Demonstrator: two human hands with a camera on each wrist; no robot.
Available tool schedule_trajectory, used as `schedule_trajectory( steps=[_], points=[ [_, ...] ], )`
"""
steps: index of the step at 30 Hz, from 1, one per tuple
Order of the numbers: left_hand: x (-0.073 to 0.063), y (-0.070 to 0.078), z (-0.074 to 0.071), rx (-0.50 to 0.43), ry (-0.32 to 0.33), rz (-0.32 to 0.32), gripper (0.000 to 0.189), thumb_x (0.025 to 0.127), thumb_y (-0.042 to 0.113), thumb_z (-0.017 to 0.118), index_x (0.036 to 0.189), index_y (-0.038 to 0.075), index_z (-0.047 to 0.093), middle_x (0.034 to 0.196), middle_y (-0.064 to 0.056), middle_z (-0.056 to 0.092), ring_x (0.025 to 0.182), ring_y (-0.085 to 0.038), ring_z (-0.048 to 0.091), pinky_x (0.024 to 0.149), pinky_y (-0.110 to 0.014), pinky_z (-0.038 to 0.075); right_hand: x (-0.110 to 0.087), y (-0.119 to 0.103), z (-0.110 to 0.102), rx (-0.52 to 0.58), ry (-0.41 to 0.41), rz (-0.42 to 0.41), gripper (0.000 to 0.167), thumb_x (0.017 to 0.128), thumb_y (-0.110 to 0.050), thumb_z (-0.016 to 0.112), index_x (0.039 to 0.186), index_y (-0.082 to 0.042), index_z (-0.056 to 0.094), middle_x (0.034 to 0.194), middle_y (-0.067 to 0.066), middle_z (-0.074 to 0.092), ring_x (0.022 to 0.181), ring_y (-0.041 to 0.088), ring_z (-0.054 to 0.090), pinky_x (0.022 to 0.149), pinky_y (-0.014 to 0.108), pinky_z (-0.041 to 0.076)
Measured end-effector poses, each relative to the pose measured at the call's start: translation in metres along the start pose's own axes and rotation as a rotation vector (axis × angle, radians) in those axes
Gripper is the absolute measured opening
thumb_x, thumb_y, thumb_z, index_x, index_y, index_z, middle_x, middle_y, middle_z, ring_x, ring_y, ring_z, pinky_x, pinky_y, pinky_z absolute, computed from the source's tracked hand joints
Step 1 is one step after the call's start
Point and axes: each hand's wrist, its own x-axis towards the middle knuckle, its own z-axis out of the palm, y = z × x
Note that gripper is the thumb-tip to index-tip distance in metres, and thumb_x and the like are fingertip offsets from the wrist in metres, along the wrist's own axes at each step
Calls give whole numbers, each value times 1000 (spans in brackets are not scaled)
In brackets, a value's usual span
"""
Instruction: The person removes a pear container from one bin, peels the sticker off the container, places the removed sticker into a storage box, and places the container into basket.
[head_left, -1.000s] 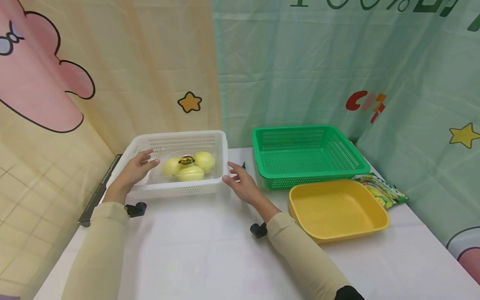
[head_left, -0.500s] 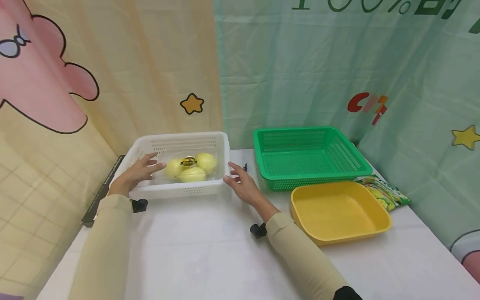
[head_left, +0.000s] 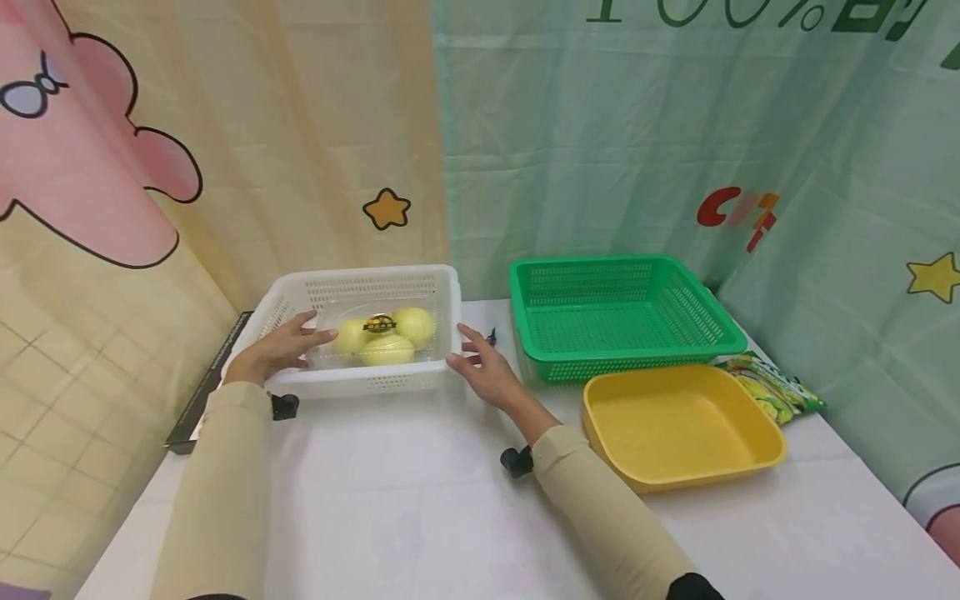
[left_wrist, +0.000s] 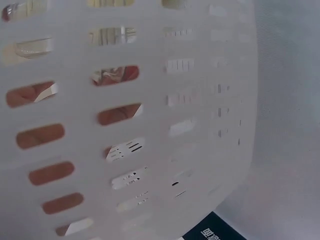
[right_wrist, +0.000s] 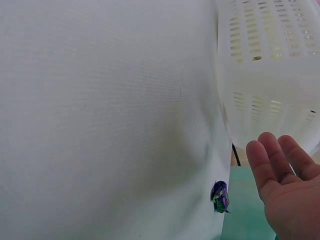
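In the head view my left hand (head_left: 281, 346) reaches over the near left part of a white slotted basket (head_left: 300, 379). Its fingertips are at the left end of a clear plastic box (head_left: 324, 357) lying in the basket; whether they touch it I cannot tell. Inside the box are three pale yellow-green round fruits (head_left: 387, 350) under a black and gold label (head_left: 379, 323). Skin shows through the slots of the basket wall (left_wrist: 150, 90) in the left wrist view. My right hand (head_left: 486, 367), fingers extended, is at the basket's right side, holding nothing.
A green slotted basket (head_left: 630, 363) stands to the right, with a yellow tray (head_left: 682, 425) before it. Behind the tray lies a green and yellow packet (head_left: 780, 392). A small shiny wrapped item (right_wrist: 220, 196) is near my right hand. A dark flat box (head_left: 191, 417) lies at the left.
My left hand has moved rightward and lower over the basket, closer to the clear box. My right hand stays by the basket's right side. The whole head view has shifted slightly.
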Motion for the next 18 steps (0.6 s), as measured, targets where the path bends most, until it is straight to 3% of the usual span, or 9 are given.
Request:
schedule_trajectory(
  steps=[11, 18],
  points=[
    [4, 0, 1, 6, -36, -69, 102, 92, 45, 56, 147, 16, -25, 154, -33, -6, 142, -49, 9, 112, -61, 23, 0, 2, 4, 38, 1, 28, 62, 93, -49, 52, 147, -40, 24, 141, 14, 48, 125, 30, 51, 99, 48, 47],
    [8, 0, 1, -12, -84, -69, 104, 93, 43, 55, 143, 20, -33, 153, -32, -13, 143, -49, 4, 112, -63, 20, 2, 4, 7, 41, 13, 46, 63, 92, -50, 53, 147, -44, 22, 139, 12, 49, 123, 28, 53, 98, 48, 48]
  ],
)
